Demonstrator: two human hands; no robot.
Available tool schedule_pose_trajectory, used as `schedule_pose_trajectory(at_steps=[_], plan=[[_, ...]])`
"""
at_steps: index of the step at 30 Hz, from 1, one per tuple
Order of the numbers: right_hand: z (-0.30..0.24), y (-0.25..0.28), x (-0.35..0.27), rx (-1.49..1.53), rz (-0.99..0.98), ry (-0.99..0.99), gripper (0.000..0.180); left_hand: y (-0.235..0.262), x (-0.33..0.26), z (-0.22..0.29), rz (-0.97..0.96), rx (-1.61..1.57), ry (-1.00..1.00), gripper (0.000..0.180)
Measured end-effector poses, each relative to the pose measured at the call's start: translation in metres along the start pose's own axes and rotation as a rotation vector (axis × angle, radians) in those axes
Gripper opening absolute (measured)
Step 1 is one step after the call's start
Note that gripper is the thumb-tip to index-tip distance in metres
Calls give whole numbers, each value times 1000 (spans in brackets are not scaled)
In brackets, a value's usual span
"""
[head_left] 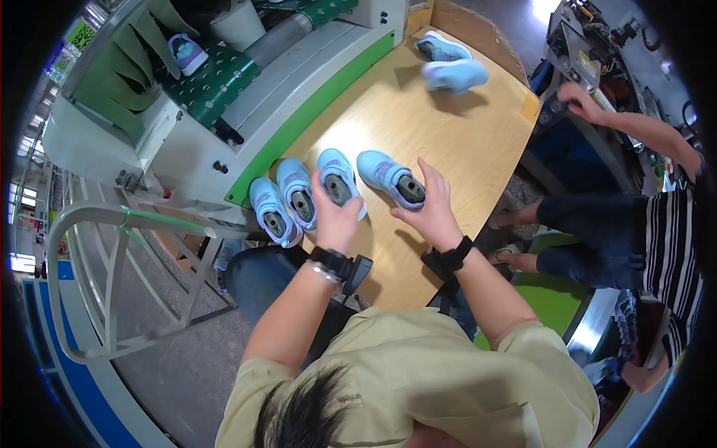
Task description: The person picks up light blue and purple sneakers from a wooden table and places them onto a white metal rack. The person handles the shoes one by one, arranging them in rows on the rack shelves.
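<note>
My left hand (pixel 336 218) is closed round the heel of a light blue sneaker (pixel 332 159), thumb on one side and fingers on the other. A second light blue sneaker (pixel 378 169) points its toe away from me, and my right hand (pixel 437 213) grips it at the heel. Dark grey shoe lasts fill the openings of both. To the left of my left hand, two more such sneakers (pixel 293 176) stand side by side along the wooden table's (pixel 478 134) edge. Both my wrists wear dark bands.
Two more blue sneakers (pixel 441 48) are at the table's far end, one blurred. Left of the table stands a machine with a green perforated belt (pixel 224 75) carrying a sneaker (pixel 187 54). A metal rail (pixel 112 276) is at lower left. Another person (pixel 597 231) stands at right.
</note>
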State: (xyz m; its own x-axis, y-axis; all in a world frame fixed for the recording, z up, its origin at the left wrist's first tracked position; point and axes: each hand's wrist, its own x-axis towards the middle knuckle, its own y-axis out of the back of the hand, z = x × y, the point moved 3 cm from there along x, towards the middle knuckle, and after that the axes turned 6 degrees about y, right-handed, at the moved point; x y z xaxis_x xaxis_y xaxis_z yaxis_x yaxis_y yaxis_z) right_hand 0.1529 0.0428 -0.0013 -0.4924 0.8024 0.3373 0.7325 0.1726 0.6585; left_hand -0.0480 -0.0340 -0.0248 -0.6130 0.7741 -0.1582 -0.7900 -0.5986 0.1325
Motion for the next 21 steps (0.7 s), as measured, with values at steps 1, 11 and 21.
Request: schedule_pose_trajectory(at_steps=[1,11,21], plan=[[9,-4,-8,10,6,-38,101,4,0,21,-70,-189,122,87],[19,-10,37,461,-84,-137,75,90,75,225,304,49,-554,92],[-108,27,328,449,393,471,70,141,180,203,395,292,-453,77]])
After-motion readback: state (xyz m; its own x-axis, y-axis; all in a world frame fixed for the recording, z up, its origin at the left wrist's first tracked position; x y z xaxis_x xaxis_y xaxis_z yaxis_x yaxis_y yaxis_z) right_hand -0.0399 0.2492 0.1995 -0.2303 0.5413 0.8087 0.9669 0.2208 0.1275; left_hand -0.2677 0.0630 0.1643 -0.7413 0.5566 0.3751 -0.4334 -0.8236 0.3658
